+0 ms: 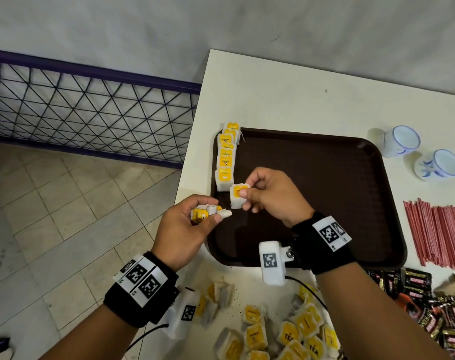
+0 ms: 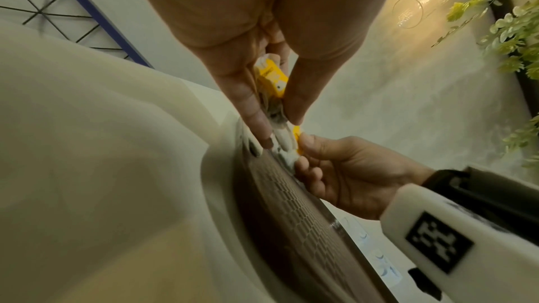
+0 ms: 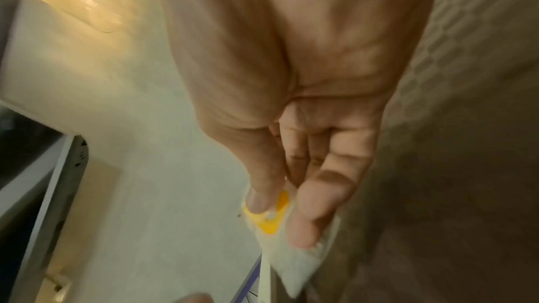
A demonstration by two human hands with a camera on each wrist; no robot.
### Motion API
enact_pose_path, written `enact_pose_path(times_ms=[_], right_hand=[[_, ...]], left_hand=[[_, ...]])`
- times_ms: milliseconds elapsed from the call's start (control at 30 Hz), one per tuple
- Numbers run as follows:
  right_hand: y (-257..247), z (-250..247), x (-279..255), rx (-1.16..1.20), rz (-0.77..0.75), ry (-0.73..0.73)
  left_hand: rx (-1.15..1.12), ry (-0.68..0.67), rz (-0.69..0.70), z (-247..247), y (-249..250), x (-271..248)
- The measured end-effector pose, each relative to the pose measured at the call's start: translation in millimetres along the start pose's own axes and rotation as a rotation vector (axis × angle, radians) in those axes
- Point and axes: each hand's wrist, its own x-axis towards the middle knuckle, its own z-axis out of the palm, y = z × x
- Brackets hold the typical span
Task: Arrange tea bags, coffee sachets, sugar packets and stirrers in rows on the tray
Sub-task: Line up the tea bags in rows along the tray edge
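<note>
While the row point(image 1: 226, 154) of tea bags is running down the tray's point(image 1: 325, 178) left edge in the head view, the right hand point(image 1: 270, 194) is pinching one tea bag point(image 1: 237, 196) just past the row's near end, and the left hand point(image 1: 187, 224) is gripping a small stack point(image 1: 208, 213) beside it; stirrers point(image 1: 439, 229) and sachets point(image 1: 429, 302) are waiting off the tray. In the left wrist view, thumb and fingers are clamping the stack point(image 2: 271, 77). In the right wrist view, thumb and forefinger are squeezing the bag point(image 3: 271, 222). The tea-bag row is likely the step in hand; next, the bag needs setting down in line, overlapping the last one.
</note>
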Motion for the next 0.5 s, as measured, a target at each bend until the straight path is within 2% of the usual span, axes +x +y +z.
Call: enact_pose_path(times_ms=[167, 400, 500], right_hand=[[-6.0, 9.4, 14.4, 0.165, 0.149, -0.08], [-7.9, 27.2, 31.6, -0.039, 0.142, 0.033], [-6.1, 33.1, 36.4, -0.059, 0.154, 0.066]], left_hand=[[-0.041, 0.003, -0.013, -1.6, -2.6, -1.5], [-0.045, 0.006, -0.011, -2.6, -6.1, 0.2], [-0.057, 0.0, -0.018, -2.6, -6.1, 0.5]])
